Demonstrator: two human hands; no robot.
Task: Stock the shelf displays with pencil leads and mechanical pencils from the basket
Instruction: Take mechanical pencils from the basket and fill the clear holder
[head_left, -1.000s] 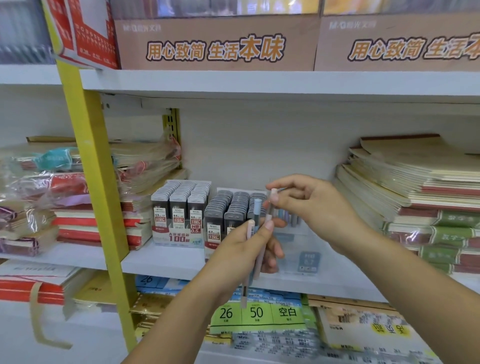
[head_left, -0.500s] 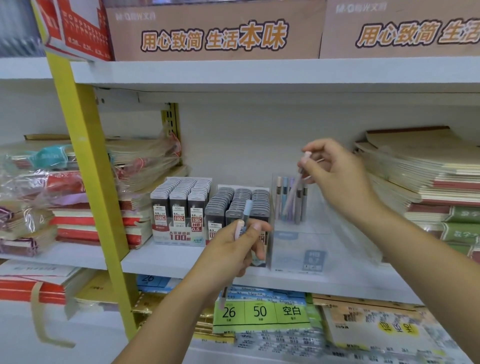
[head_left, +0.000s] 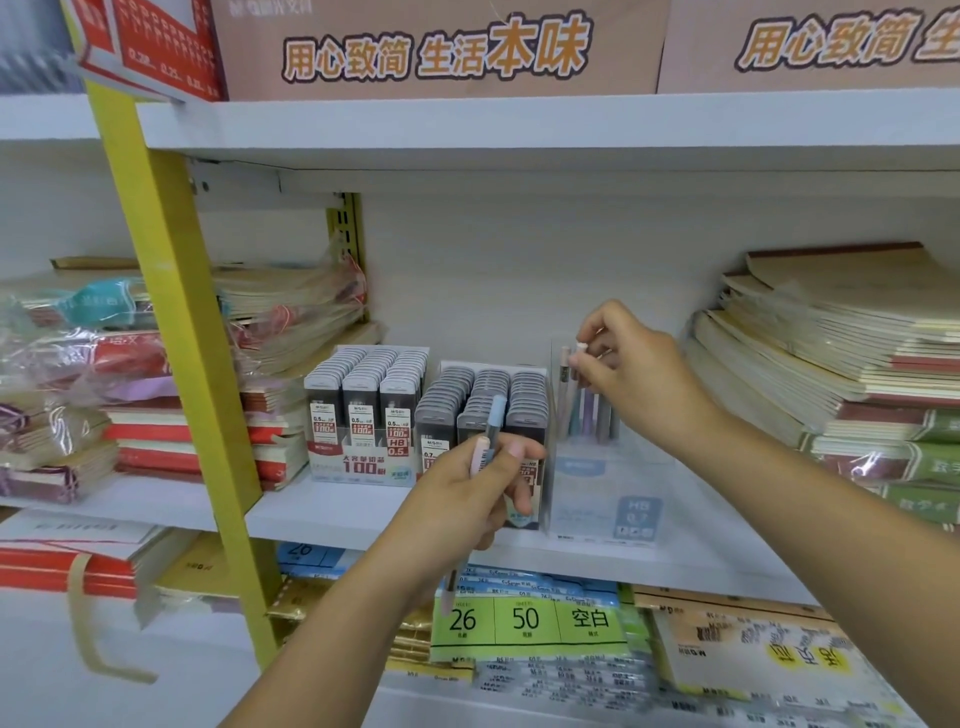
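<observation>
Middle shelf (head_left: 337, 512), white, about head height.

Right hand (head_left: 636, 382) raised over the clear display box (head_left: 602, 499). Thumb and forefinger pinched on the white cap of a capped pencil (head_left: 577, 364), held upright at the back left of the box. Cannot tell through the plastic whether its tip rests on the box floor. More standing pencils (head_left: 589, 413) just beside it at the back of the box, purple, green and grey. Blue HB 0.7 label low on the box face.

Left hand (head_left: 467, 499) lower and nearer, in front of the 0.7 lead tray (head_left: 485, 395). Fingers curled round a small bunch of mechanical pencils (head_left: 491, 431): blue one topmost, pink one against it, tips poking out below the palm.

0.5 lead tray (head_left: 363, 405) just left of the 0.7 lead tray, each packed with grey cases in three rows. 0.7 lead tray close against the clear display box.

Stacked notebooks (head_left: 831, 374) to the right, apart from the box. Shrink-wrapped notebooks (head_left: 93, 364) to the left, past the yellow upright (head_left: 171, 322). Brown cartons (head_left: 441, 52) on the shelf above. Green 26/50 labels (head_left: 524, 618) on the shelf below.
</observation>
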